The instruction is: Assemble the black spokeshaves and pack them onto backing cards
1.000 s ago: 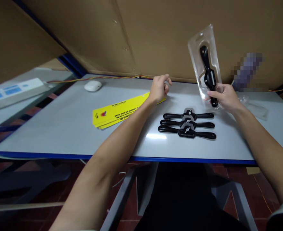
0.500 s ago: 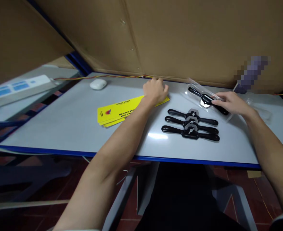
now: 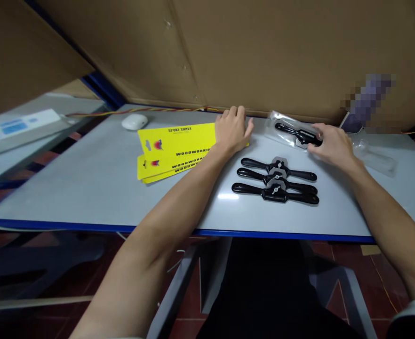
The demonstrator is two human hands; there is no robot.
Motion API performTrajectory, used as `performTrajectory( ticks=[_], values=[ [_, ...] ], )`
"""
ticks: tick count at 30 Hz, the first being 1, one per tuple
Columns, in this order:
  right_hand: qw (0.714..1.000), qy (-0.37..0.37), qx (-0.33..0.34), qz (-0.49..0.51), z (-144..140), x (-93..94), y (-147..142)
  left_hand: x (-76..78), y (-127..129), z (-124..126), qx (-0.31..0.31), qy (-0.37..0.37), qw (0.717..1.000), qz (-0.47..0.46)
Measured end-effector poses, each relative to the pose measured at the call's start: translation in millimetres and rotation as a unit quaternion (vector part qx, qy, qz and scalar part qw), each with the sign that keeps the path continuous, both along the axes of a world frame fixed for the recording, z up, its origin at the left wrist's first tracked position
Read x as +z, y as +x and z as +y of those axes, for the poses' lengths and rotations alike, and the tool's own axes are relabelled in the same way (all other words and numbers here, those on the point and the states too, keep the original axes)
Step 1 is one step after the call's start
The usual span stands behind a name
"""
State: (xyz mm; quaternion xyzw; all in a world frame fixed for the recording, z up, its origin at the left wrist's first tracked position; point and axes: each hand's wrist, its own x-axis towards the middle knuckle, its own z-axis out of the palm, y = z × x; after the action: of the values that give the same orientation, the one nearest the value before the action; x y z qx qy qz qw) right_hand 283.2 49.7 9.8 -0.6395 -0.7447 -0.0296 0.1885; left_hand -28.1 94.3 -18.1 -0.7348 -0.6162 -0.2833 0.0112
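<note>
The person's left hand (image 3: 233,130) is lying flat, fingers pressed together, on the end of the top yellow card (image 3: 177,141) in a small stack on the grey bench (image 3: 87,188). The right hand (image 3: 331,143) is resting, fingers curled, on a clear blister pack (image 3: 285,125) holding a black spokeshave (image 3: 294,133). Three bare spokeshaves (image 3: 276,181) are lying side by side just in front.
</note>
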Motion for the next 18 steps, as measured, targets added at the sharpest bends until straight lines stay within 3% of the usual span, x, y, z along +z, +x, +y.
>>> performTrajectory(
  ticks=[5,10,14,18],
  values=[
    [0.997,0.013,-0.019,0.073,7.9,-21.1,-6.4,19.0,2.1,-12.0,-0.044,0.011,0.999,0.004],
    [0.998,-0.009,-0.009,0.060,17.1,-26.4,2.1,39.2,12.6,-32.7,-0.100,0.041,0.992,0.067],
    [0.998,-0.003,0.029,0.058,19.8,-24.5,8.7,41.6,18.6,-35.2,-0.113,0.055,0.989,0.076],
    [0.997,0.007,0.053,0.060,21.3,-24.4,10.9,34.2,18.2,-28.6,-0.144,0.008,0.986,0.081]
  ],
)
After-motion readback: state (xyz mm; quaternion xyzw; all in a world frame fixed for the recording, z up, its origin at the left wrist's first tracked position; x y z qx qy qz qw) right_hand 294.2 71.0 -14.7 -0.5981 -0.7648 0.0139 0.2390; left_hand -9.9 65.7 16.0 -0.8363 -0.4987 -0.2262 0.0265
